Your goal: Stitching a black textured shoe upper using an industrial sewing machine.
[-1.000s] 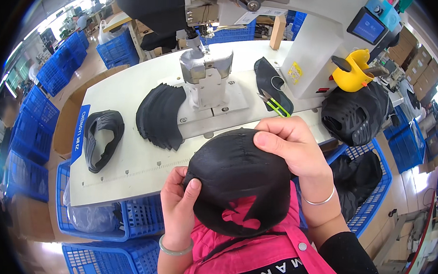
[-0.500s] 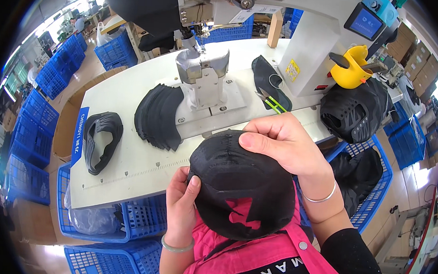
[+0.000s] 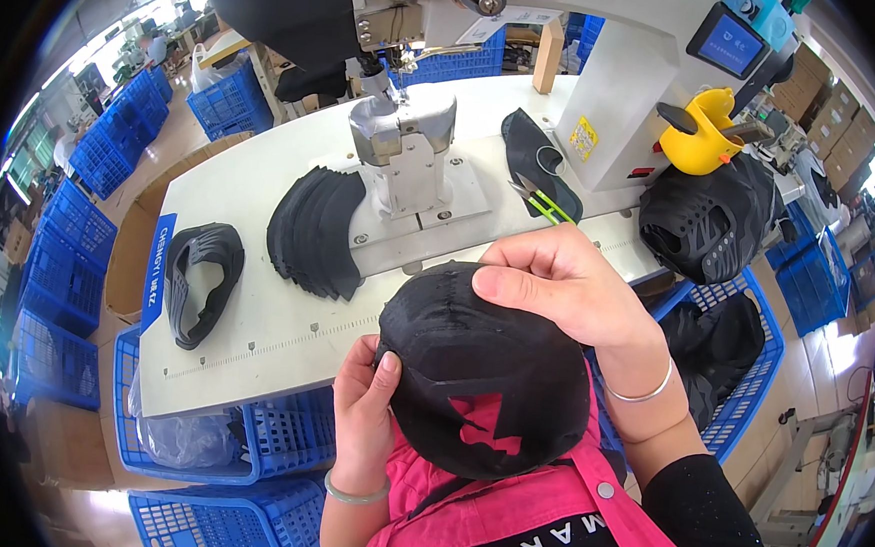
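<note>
Between my hands, in front of my chest, is a black fabric shoe upper [image 3: 452, 365], rounded, with an opening that shows the pink apron [image 3: 419, 493] behind it. My left hand [image 3: 365, 399] pinches its left edge, thumb on the near face. My right hand [image 3: 547, 285] grips the top edge, thumb across the front and fingers behind. Just beyond stands the sewing machine's metal post [image 3: 409, 161]. A fanned stack of black curved pieces [image 3: 315, 231] lies left of the post. Green-handled snips [image 3: 544, 202] rest on a black piece [image 3: 525, 149] to its right.
Another black shoe upper [image 3: 199, 284] lies at the table's left end. More black uppers [image 3: 706, 220] are piled at the right, below a yellow cup [image 3: 701, 139] holding tools. Blue crates [image 3: 282, 440] stand under the table's front edge, and another crate [image 3: 751, 393] at the right holds black pieces.
Both hands keep the same grip on the shoe upper. My right hand and the upper's top edge have shifted very slightly; the surroundings look the same.
</note>
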Demonstrator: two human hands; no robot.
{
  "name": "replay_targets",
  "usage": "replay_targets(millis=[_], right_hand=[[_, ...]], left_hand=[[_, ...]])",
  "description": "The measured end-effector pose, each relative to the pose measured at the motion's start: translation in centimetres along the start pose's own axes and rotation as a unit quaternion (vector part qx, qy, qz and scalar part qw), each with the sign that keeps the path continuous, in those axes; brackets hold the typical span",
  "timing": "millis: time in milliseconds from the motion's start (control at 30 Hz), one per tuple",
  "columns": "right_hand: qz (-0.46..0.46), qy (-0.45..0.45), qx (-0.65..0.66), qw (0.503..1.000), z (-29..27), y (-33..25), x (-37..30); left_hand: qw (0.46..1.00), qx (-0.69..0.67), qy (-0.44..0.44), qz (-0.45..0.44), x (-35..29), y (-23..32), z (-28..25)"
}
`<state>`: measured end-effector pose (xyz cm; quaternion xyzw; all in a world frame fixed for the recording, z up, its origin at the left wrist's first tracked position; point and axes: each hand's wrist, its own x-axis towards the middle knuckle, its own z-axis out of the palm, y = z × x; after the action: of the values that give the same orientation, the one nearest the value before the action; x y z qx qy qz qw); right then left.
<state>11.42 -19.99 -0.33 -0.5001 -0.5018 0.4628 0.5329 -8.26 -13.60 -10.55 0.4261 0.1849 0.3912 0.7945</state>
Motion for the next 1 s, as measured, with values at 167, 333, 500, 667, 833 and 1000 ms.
replay_targets(millis=[167, 333, 500, 667, 833, 1000], right_hand=[[-0.003, -0.023, -0.048, 0.999, 0.1, -0.3, -0.1], [0.009, -0.033, -0.025, 0.999, -0.3, 0.3, -0.1], [0.002, -0.04, -0.003, 0.999, -0.8, 0.8, -0.1], [-0.005, -0.06, -0.008, 0.998, -0.7, 0.3, 0.2], [-0.009, -0.064, -0.013, 0.998, -1.3, 1.2, 0.4], [0.003, -0.063, 0.014, 0.998, -0.9, 1.1, 0.0]], left_hand=[[1.0, -0.002, 0.003, -0.004, -0.2, -0.1, 0.0], [0.999, 0.024, 0.035, 0.004, -0.8, 0.4, 0.7], [0.997, 0.051, 0.044, 0.024, -0.7, -0.1, 0.8], [0.996, 0.06, 0.048, 0.042, -1.1, 0.9, 1.1], [0.996, 0.059, 0.056, 0.035, -0.9, 0.5, 1.1], [0.996, 0.065, 0.058, 0.036, -1.4, 0.5, 0.9]])
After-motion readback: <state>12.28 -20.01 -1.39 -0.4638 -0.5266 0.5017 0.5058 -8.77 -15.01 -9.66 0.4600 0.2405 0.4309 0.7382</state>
